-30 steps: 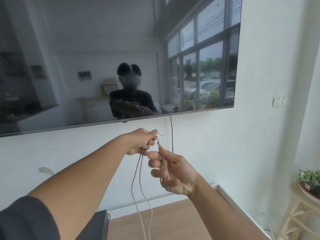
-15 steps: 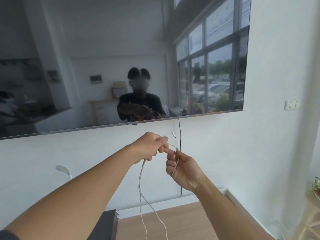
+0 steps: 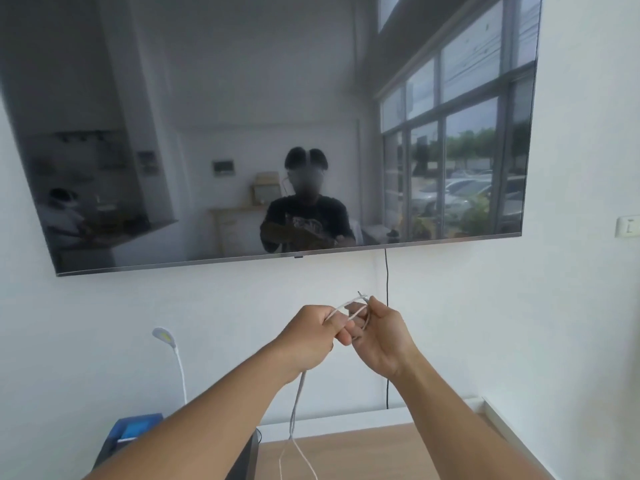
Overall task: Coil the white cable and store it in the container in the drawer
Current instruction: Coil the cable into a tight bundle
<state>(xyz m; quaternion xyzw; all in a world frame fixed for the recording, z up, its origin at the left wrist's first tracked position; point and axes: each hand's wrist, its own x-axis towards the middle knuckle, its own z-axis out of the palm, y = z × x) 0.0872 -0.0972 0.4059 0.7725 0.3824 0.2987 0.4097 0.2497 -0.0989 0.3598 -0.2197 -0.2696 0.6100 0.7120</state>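
We hold the white cable [image 3: 349,308] in mid-air below the wall-mounted TV [image 3: 277,133] | left hand [image 3: 311,336] grip closed on it | right hand [image 3: 379,336] grip pinching a small loop, plug tip pointing up-left | two strands hang straight down from the left fist toward the wooden tabletop [image 3: 398,452].
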